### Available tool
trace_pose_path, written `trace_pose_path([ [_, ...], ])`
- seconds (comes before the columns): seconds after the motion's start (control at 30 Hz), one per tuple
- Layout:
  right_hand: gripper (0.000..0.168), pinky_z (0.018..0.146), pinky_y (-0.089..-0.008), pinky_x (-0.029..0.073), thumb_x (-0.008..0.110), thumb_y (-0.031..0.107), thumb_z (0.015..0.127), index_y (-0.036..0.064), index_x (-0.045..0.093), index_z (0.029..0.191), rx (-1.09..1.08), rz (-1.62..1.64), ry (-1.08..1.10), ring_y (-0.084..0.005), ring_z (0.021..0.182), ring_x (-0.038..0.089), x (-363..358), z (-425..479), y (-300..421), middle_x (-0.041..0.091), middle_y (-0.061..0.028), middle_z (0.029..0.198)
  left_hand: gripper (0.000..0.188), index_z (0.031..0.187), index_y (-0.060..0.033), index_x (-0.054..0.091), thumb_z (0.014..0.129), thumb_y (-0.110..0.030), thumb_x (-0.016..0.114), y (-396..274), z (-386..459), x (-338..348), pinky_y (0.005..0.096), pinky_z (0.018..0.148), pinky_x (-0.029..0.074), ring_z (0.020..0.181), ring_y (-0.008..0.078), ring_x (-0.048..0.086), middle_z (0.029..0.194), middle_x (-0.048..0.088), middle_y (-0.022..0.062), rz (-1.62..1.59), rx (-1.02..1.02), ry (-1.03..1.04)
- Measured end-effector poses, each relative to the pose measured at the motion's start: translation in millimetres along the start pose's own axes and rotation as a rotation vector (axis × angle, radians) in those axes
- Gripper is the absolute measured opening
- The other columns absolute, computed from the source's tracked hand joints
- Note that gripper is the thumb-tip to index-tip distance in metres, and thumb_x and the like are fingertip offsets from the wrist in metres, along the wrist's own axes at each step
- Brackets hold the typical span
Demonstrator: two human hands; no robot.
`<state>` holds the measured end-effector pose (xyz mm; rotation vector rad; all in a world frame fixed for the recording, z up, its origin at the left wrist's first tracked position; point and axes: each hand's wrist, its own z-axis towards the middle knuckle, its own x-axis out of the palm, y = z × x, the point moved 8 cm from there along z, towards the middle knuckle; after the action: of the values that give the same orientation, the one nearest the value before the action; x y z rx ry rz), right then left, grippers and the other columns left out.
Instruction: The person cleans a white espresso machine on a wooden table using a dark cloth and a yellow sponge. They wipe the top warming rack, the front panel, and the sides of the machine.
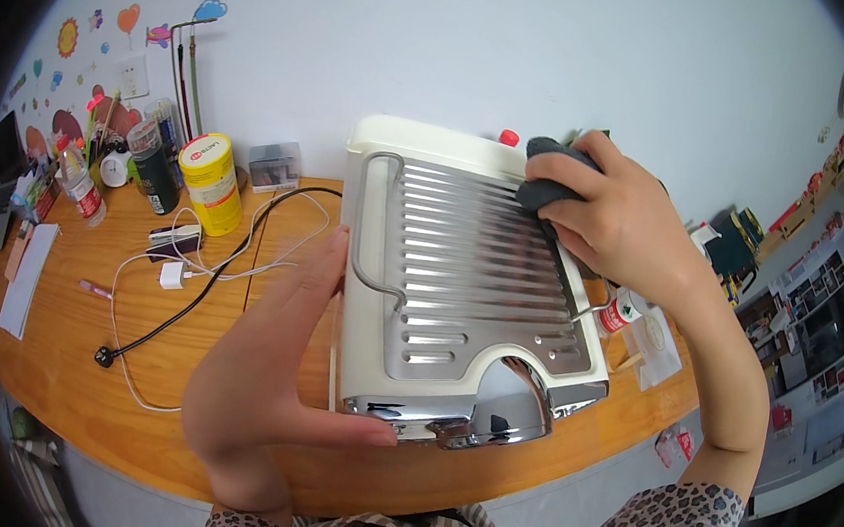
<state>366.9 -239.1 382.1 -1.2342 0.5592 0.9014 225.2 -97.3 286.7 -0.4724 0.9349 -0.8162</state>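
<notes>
A cream appliance (433, 140), perhaps an espresso machine, stands on the wooden desk with its ribbed metal top plate (467, 267) facing up. Bent metal rails run along both sides of the plate, and chrome trims the near edge. My left hand (272, 341) braces the machine's left side, with the thumb along the front chrome edge and the fingers on the side wall. In my right hand (600, 204) is a dark grey cloth (550, 180), bunched under the fingers at the plate's far right corner. The palm side of this hand is hidden.
A black power cable (217, 276) and a white charger (172, 275) lie at left. Behind them stand a yellow canister (210, 185), a dark bottle (153, 168) and a plastic bottle (82, 185). A red-and-white container (617, 312) is right of the machine. The wall is behind.
</notes>
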Motion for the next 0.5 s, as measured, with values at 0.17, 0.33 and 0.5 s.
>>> trace_pose_path([
  [0.17, 0.006, 0.066, -0.0334, 0.055, 0.072, 0.005, 0.065, 0.007, 0.069, 0.070, 0.044, 0.141, 0.025, -0.0239, 0.092, 0.053, -0.8, -5.3, -4.5, 0.057, 0.0056, 0.110, 0.123, 0.139, 0.0152, 0.033, 0.055, -0.059, 0.085, 2.1, -3.8, 0.9, 0.0413, 0.111, 0.032, 0.137, 0.0409, 0.036, 0.143, 0.038, 0.0328, 0.002, -0.084, 0.000],
  [0.33, 0.010, 0.070, -0.0343, 0.054, 0.072, 0.002, 0.065, 0.004, 0.071, 0.075, 0.062, 0.321, 0.178, -0.0255, 0.095, 0.054, -11.7, -11.9, 3.3, 0.060, 0.0038, 0.111, 0.125, 0.138, 0.0173, 0.033, 0.056, -0.063, 0.083, 0.1, -2.3, -0.8, 0.0414, 0.109, 0.035, 0.134, 0.0421, 0.039, 0.142, 0.038, 0.0344, 0.086, -0.049, 0.009],
  [0.5, 0.021, 0.080, -0.0365, 0.050, 0.074, -0.002, 0.060, 0.002, 0.073, 0.081, -0.023, 0.644, 0.257, -0.0281, 0.095, 0.054, -21.0, -16.4, 7.9, 0.062, -0.0034, 0.115, 0.126, 0.138, 0.0184, 0.032, 0.057, -0.065, 0.081, 4.4, -3.5, 1.0, 0.0414, 0.108, 0.036, 0.133, 0.0426, 0.040, 0.141, 0.038, 0.0355, 0.090, -0.042, -0.013],
])
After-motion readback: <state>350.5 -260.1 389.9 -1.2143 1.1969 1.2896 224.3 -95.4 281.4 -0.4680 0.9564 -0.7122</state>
